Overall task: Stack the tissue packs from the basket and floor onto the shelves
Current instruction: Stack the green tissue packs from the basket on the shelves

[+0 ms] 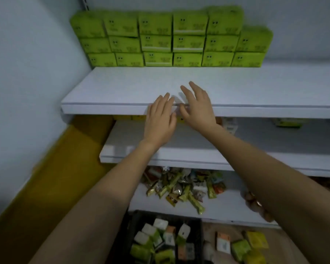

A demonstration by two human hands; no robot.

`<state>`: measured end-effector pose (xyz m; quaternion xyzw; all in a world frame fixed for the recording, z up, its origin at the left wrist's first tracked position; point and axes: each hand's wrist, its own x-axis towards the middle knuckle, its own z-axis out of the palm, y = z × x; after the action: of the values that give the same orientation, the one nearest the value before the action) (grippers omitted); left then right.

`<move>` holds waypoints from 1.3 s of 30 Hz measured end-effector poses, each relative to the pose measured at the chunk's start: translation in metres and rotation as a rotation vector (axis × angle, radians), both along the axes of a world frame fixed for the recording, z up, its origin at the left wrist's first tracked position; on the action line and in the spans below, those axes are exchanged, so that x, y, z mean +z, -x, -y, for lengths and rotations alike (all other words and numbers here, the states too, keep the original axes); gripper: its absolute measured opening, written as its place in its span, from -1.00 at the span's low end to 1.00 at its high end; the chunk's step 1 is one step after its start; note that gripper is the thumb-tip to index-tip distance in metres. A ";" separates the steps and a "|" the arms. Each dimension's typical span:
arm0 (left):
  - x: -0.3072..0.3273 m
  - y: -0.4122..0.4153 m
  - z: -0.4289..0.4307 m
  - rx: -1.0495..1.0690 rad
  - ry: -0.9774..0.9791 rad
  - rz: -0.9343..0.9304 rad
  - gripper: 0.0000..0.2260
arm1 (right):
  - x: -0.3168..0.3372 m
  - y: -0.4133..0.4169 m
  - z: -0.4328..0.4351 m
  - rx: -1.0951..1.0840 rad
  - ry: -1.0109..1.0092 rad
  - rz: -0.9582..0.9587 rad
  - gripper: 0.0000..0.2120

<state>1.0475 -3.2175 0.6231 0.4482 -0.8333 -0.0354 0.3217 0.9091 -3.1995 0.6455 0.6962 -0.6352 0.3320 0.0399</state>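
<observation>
Left hand (pixel 159 119), right hand (pixel 197 105): fingers straight, spread, empty, over front edge of flat matte white shelf board (pixel 107 92). Lime-green soft-wrapped rectangular tissue packs (pixel 171 39) stacked three rows at shelf back. Below shelf: black plastic basket (pixel 129 233) with mixed packs; loose floor packs (pixel 240 246) beside. Smooth pale wall (pixel 27 73) left of shelf.

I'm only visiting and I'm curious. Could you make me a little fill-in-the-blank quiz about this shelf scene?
1. The tissue packs stacked on the top shelf are all ____ in colour.
2. The left hand and the right hand both hold ____.
3. The stack's rightmost column is ____ packs high.
4. More packs lie below in a ____ basket.
Missing words: green; nothing; two; black.
</observation>
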 end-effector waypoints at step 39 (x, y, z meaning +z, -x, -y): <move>-0.823 0.025 -0.164 0.033 -1.027 0.244 -0.32 | -0.829 0.002 -0.146 -0.289 -1.229 0.426 -0.58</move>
<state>1.0222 -3.0538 -0.1998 0.5621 -0.7327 -0.3817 -0.0382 0.9066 -3.0539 -0.1839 0.4195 -0.7898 0.0311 -0.4465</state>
